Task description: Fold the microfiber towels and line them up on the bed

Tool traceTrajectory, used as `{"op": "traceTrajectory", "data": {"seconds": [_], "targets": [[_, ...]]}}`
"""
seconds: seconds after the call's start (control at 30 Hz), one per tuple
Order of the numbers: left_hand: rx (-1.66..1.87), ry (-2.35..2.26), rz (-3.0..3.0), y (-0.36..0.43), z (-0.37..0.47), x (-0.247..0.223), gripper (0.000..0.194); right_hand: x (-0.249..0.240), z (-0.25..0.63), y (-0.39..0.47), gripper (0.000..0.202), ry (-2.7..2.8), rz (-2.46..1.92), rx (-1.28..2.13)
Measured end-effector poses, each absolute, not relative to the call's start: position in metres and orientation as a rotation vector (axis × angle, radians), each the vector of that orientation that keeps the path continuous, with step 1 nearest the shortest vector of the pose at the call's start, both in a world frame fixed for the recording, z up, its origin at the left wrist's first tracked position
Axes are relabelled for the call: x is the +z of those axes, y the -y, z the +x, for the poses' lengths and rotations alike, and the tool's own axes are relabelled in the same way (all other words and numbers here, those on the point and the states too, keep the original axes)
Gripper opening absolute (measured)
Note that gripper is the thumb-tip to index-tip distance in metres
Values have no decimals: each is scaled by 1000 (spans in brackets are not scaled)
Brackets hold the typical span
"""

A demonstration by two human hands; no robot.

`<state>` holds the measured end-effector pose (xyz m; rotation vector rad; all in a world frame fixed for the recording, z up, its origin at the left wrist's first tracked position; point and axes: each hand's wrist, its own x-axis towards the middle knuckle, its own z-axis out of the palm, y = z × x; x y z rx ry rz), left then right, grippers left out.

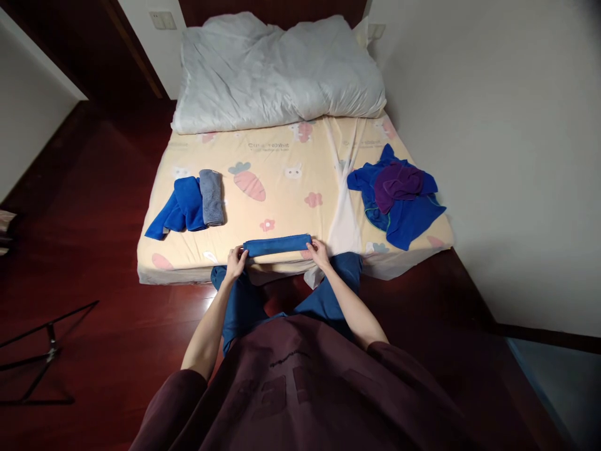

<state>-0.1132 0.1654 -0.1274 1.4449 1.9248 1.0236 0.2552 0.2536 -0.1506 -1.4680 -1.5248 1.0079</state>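
At opposite ends, left hand (236, 262) and right hand (319, 254) pinch the blue cloth (277, 245), whose folds uneven pulling could open.

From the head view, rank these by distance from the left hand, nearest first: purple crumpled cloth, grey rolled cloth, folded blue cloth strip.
1. Folded blue cloth strip: its left end is at the fingers of the left hand.
2. Grey rolled cloth: ahead, on the bed's left side.
3. Purple crumpled cloth: farthest, atop the blue fabric heap at right.
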Motion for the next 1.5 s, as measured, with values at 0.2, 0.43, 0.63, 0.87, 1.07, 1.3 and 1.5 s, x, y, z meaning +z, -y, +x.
{"op": "traceTrajectory", "data": {"seconds": [0.2,0.43,0.63,0.87,1.07,1.3,1.5], "targets": [[1093,-1899,1221,-177,-107,-127,40,-156,250,-261,50,1416,-1519,1049],[1056,-1973,1230,-181,-103,-121,35,-154,248,-263,49,1430,-1552,1008],[966,-2058,1352,-180,-104,-120,34,-146,246,-261,44,1470,-1591,1001],[855,-2142,1872,-175,-69,-95,43,-105,216,-235,46,1889,-1764,445],[653,-1748,2172,-181,-13,-93,60,-95,151,-214,60,2468,-1274,498],[561,-1771,2195,-174,-28,-111,63,-112,164,-216,61,2571,-1214,477],[602,-1822,2155,-171,-41,-111,64,-113,188,-223,60,2526,-1277,446]]}}
